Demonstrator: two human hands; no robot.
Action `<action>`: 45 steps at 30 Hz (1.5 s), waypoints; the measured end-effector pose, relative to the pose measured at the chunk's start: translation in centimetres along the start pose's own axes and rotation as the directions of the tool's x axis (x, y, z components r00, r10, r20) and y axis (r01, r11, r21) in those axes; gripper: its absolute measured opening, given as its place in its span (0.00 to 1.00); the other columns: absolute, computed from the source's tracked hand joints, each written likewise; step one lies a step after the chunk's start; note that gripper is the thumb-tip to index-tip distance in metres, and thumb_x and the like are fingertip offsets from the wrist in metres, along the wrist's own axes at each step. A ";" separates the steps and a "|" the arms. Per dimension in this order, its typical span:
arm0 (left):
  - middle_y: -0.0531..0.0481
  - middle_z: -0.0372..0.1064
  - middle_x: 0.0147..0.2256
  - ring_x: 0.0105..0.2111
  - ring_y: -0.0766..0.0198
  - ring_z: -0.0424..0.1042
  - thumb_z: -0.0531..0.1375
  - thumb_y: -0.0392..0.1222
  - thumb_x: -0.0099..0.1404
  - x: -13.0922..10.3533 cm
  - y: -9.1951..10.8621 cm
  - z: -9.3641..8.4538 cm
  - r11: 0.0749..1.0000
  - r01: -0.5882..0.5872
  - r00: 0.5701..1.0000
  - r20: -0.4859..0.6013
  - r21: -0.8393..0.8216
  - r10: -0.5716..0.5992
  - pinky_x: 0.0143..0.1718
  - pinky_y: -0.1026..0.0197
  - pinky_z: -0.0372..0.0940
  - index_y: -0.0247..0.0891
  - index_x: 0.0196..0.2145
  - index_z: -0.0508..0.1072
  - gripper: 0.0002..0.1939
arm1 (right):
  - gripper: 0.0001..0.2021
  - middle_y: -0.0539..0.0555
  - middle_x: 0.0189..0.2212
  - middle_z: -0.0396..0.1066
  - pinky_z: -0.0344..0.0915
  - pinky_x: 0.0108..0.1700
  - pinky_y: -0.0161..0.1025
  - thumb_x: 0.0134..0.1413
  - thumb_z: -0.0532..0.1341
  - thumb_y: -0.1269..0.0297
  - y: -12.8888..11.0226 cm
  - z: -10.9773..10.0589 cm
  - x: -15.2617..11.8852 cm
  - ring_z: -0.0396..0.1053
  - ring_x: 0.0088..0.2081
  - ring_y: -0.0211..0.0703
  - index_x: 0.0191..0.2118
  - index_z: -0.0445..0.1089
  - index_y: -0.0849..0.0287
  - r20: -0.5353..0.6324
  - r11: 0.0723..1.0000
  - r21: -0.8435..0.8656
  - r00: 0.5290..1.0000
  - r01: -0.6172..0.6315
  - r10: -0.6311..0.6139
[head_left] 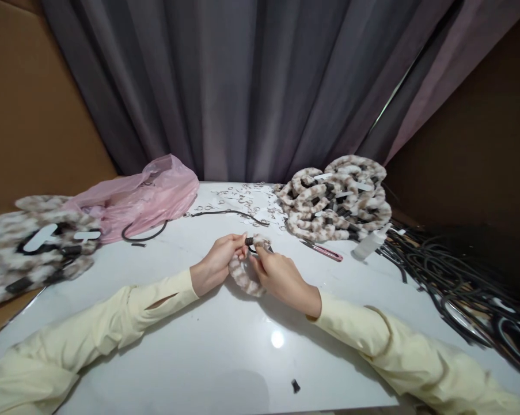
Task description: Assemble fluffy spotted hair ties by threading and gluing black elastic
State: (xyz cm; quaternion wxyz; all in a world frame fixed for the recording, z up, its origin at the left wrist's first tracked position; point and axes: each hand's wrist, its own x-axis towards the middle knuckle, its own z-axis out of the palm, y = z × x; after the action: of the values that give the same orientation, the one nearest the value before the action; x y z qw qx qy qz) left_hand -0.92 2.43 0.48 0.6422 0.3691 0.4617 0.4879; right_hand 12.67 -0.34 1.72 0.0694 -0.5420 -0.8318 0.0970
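Above the middle of the table, a fluffy white-and-brown striped loop (245, 278) is held between my two hands. My left hand (216, 264) pinches the loop's left side, close to a black wrapped end (249, 241) with a thin black cord beside it. On the other side, my right hand (285, 282) has its fingers curled around the loop, near its furry top end. The right fingertips partly cover the gap between the ends, so the exact join is hidden.
Fluffy loops are piled at right (341, 213) and left (9, 248). Around stand a pink bag (156, 196), scattered small rings (246, 199), a black cord (229, 212), a pink-handled cutter (326, 251), a white bottle (369, 244), tangled black cords (450, 276) and a small black piece (295, 386).
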 end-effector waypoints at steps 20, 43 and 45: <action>0.58 0.64 0.21 0.19 0.69 0.59 0.53 0.42 0.63 -0.2 -0.1 -0.7 0.422 -0.533 0.786 0.246 0.734 0.567 0.26 0.67 0.53 0.40 0.34 0.61 0.04 | 0.11 0.49 0.21 0.61 0.46 0.26 0.33 0.59 0.48 0.72 0.6 -0.9 -0.1 0.53 0.21 0.33 0.26 0.59 0.60 -0.081 0.948 0.253 0.981 0.191 -0.176; 0.60 0.57 0.19 0.20 0.70 0.56 0.53 0.45 0.63 -1.1 -0.3 -0.8 0.571 -0.505 0.860 0.320 0.647 0.397 0.25 0.68 0.52 0.39 0.29 0.62 0.08 | 0.12 0.51 0.30 0.65 0.51 0.30 0.31 0.49 0.51 0.81 4.7 -0.5 3.6 0.62 0.31 0.37 0.30 0.67 0.61 -0.110 0.940 0.126 0.946 0.317 -0.305; 0.60 0.58 0.18 0.20 0.70 0.57 0.53 0.45 0.62 -0.9 -0.6 -0.8 0.624 -0.479 0.877 0.311 0.617 0.365 0.25 0.68 0.53 0.39 0.29 0.62 0.09 | 0.11 0.52 0.31 0.65 0.52 0.30 0.31 0.51 0.51 0.80 4.8 0.1 3.7 0.63 0.32 0.37 0.31 0.68 0.61 -0.118 0.942 0.125 0.948 0.311 -0.297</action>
State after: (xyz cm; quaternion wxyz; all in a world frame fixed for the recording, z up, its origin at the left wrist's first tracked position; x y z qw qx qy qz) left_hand -1.59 1.42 -0.06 0.3635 0.7118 0.4555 0.3921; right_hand 15.36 4.96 0.58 0.1624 -0.4049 -0.8922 0.1173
